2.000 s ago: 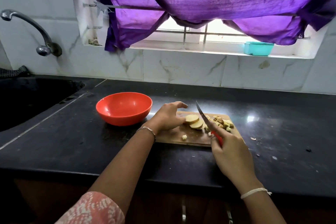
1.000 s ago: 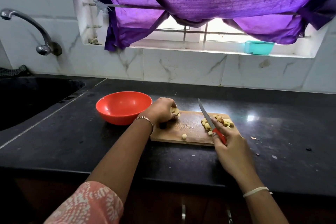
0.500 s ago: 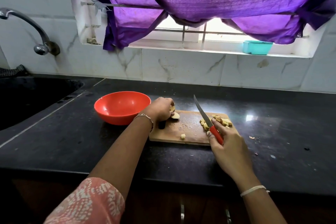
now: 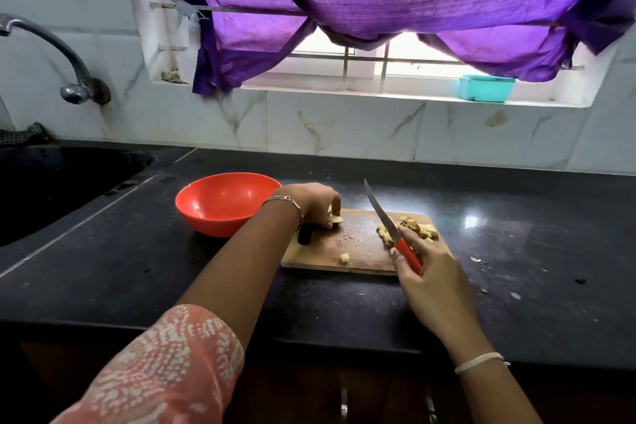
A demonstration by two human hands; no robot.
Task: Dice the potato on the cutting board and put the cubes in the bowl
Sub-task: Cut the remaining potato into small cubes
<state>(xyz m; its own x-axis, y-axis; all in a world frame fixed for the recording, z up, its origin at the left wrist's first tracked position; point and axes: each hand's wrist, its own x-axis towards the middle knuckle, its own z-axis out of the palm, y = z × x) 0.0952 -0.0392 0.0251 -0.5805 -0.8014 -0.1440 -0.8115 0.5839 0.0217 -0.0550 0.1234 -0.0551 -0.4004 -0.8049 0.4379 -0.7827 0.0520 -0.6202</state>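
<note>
A wooden cutting board (image 4: 347, 244) lies on the black counter. My left hand (image 4: 315, 203) rests at the board's far left corner, closed over potato slices (image 4: 334, 218) that peek out under the fingers. My right hand (image 4: 428, 277) grips a red-handled knife (image 4: 390, 227) with the blade pointing up and away above the board. A heap of potato cubes (image 4: 418, 228) sits on the board's right end, partly behind the knife. One loose cube (image 4: 344, 257) lies near the front edge. The orange bowl (image 4: 206, 217) stands just left of the board; I see no cubes in it.
A dark sink (image 4: 51, 182) with a metal tap (image 4: 69, 86) lies at the left. Small peel scraps (image 4: 476, 260) dot the counter right of the board. A teal box (image 4: 485, 88) sits on the window sill under a purple curtain.
My left hand gathered the potato slices from the board's middle and drew them to the far left corner. The knife drew back from the slices and stays raised by the cube heap.
</note>
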